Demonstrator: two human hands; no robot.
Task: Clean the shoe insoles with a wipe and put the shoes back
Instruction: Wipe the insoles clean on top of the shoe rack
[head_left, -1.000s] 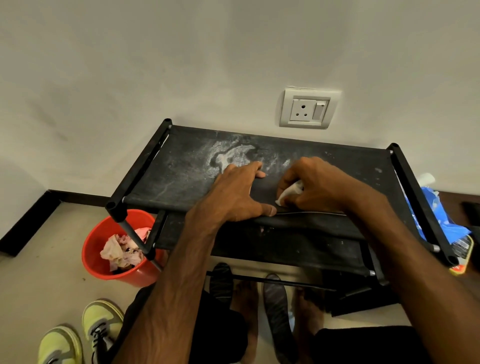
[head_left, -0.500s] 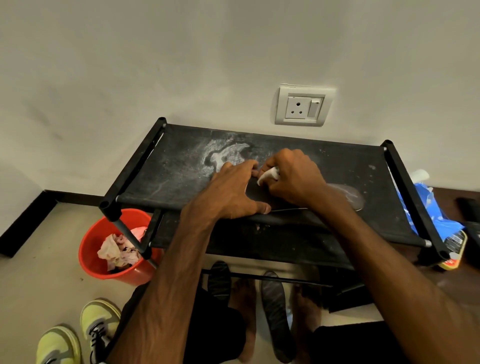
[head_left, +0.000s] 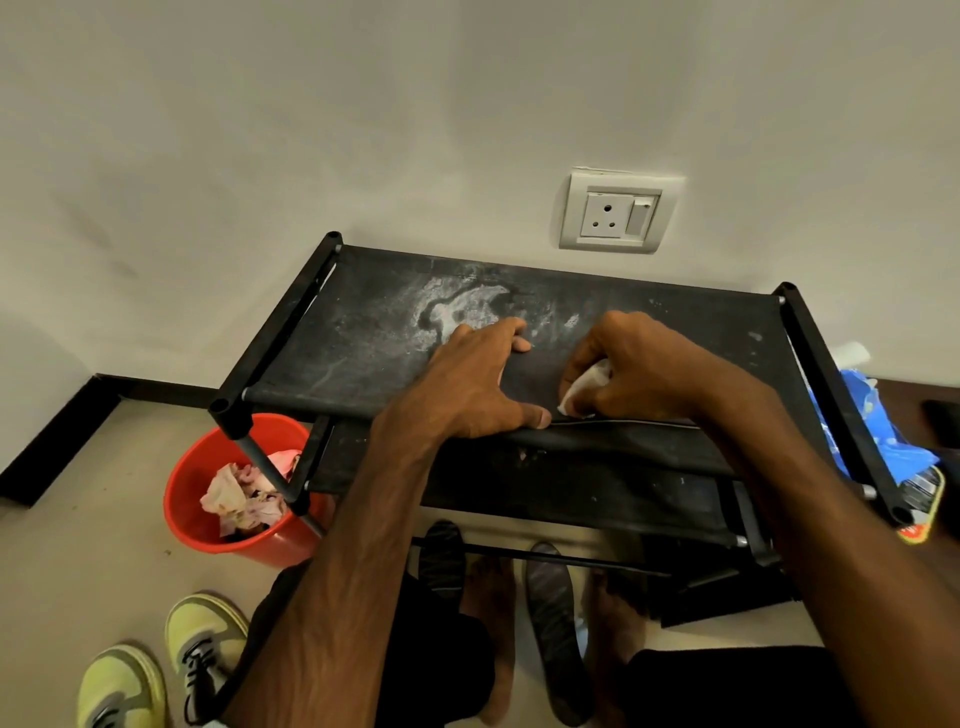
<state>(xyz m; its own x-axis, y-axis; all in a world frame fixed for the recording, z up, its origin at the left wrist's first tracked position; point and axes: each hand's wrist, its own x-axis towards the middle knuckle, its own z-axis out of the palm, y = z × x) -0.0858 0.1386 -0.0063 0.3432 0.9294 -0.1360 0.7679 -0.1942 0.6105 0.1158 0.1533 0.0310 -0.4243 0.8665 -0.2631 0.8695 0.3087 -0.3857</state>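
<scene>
Against a pale wall with one socket, one black fabric rack is standing on the floor. One dark insole is lying on its top shelf near the front edge. The left hand is pressing it flat with fingers spread, while the right hand is clutching one white wipe against it. Two further insoles are lying on the floor beside bare feet, two yellow-green shoes are sitting at lower left, and one red bucket is holding crumpled tissue.
</scene>
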